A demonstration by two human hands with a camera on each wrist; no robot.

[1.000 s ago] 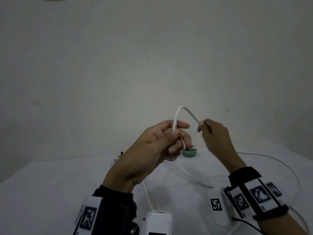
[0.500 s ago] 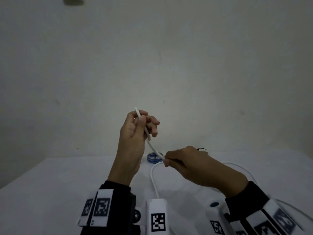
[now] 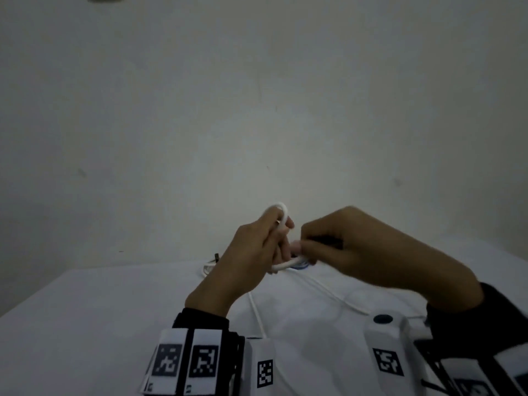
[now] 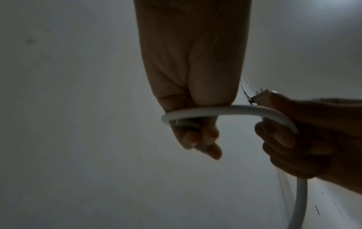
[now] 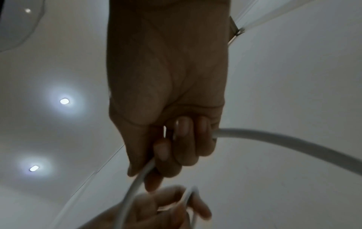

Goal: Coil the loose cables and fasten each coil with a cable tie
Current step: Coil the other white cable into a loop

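Observation:
A white cable [image 3: 281, 210] is held in the air between both hands, above the white table [image 3: 85, 324]. My left hand [image 3: 257, 247] grips a small loop of it, which arcs over the fingers. The same white cable [image 4: 225, 110] bends from the left hand [image 4: 195, 136] across to my right hand [image 4: 293, 147]. My right hand [image 3: 328, 247] meets the left and holds the cable's lower strand [image 3: 285, 265]. In the right wrist view the cable [image 5: 284, 139] passes through the curled fingers [image 5: 184, 139] of my right hand [image 5: 166, 108]. The rest trails onto the table.
Loose white cable [image 3: 328, 292] runs across the table toward the right. A small blue round thing [image 3: 303, 265] lies behind the hands, mostly hidden. A dark plug end with more white cable [image 3: 211, 261] lies at the back left. A plain wall stands behind the table.
My right hand has risen from table height to meet the left hand. The cable, straight in the left hand before, now forms a small loop over its fingers.

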